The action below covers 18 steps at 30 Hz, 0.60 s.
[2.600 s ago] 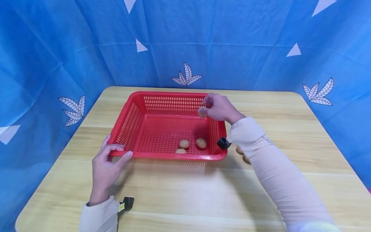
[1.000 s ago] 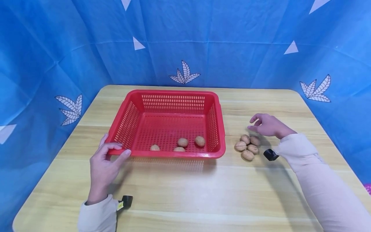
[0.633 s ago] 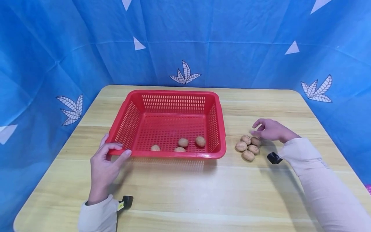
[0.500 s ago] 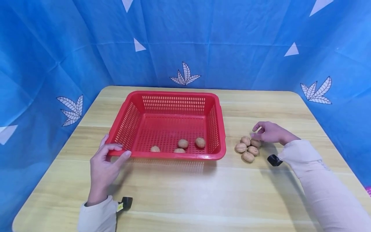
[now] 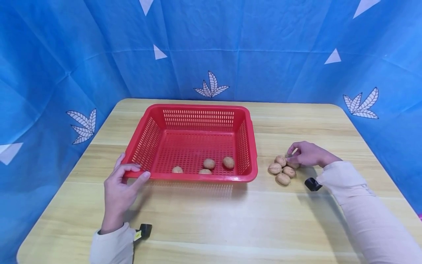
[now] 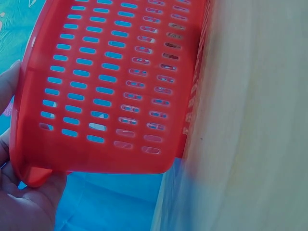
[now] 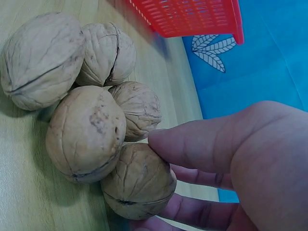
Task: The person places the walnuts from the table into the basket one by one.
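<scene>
My left hand [image 5: 120, 190] grips the near left corner of a red plastic basket [image 5: 197, 177], thumb on the rim and fingers round the edge. In the left wrist view, part of that hand [image 6: 33, 202] holds the basket's corner [image 6: 110, 154]. Several walnuts [image 5: 209, 164] lie inside, toward the near side. Right of the basket, a small cluster of walnuts [image 5: 282, 179] rests on the table. My right hand [image 5: 310, 154] is at its far right edge. The right wrist view shows thumb and fingers pinching one walnut [image 7: 139, 180], which touches its neighbours.
The light wooden table [image 5: 211, 227] has rounded corners. A blue patterned cloth [image 5: 263, 47] hangs behind it and along both sides. Each sleeve cuff carries a small black camera, one beside the left wrist [image 5: 145, 231], one beside the right [image 5: 312, 184].
My right hand has gone from above the basket, where it held a walnut, to the cluster at right, and now pinches another. One more walnut shows in the basket. My left hand stays put.
</scene>
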Available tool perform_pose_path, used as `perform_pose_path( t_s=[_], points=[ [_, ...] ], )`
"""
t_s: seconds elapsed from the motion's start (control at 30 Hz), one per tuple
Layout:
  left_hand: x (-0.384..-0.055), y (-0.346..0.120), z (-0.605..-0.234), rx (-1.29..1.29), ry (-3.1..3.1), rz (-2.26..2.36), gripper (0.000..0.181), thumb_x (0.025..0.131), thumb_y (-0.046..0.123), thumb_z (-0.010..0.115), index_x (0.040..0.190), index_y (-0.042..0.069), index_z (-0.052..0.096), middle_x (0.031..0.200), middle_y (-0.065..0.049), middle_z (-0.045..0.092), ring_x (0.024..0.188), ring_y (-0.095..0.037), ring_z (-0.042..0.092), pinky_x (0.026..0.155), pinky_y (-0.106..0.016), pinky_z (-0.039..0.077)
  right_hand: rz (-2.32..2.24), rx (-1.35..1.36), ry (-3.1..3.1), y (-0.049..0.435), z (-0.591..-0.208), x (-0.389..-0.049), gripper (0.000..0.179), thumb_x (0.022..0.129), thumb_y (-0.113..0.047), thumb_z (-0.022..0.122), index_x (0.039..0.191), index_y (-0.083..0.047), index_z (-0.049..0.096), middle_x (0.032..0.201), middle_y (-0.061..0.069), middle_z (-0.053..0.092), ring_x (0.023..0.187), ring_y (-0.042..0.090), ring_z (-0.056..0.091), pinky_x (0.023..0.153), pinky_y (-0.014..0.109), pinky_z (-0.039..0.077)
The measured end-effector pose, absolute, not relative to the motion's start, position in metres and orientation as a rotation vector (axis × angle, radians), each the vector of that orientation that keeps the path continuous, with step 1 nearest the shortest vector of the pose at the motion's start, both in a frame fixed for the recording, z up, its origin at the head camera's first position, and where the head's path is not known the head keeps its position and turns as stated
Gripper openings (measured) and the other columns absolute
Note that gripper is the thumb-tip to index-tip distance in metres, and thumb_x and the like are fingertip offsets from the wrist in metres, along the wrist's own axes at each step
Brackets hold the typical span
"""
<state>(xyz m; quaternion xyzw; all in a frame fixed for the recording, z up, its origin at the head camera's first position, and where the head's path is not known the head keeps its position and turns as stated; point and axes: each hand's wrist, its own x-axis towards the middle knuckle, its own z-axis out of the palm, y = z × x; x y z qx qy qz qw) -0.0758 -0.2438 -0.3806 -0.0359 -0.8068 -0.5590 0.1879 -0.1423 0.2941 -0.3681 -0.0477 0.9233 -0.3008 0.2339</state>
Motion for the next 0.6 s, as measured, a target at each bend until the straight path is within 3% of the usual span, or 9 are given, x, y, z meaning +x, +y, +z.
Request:
perform_pose_path(
  t_s=[0.4, 0.6],
  points=[
    [-0.077, -0.243, -0.380, -0.092, -2.280, -1.575, 0.025, 0.081, 0.000, 0.076, 0.096, -0.009, 0.060, 0.116, -0.014, 0.059, 0.139, -0.018, 0.029, 0.095, -0.022, 0.045, -0.837, -0.097, 2.582, 0.293, -0.361, -0.143, 0.038, 0.087, -0.022, 0.068, 0.112, 0.004, 0.056, 0.094, 0.012, 0.064, 0.075, 0.020, 0.062, 0.067, 0.032, 0.053],
    [-0.077, -0.243, -0.379, -0.079, -2.279, -1.594, 0.027, 0.080, 0.002, 0.078, 0.098, -0.009, 0.060, 0.130, -0.011, 0.053, 0.138, -0.020, 0.029, 0.089, -0.017, 0.047, -0.899, -0.115, 2.595, 0.293, -0.356, -0.145, 0.038, 0.086, -0.015, 0.065, 0.117, 0.005, 0.057, 0.094, 0.014, 0.061, 0.076, 0.021, 0.062, 0.067, 0.036, 0.057]
  ],
)
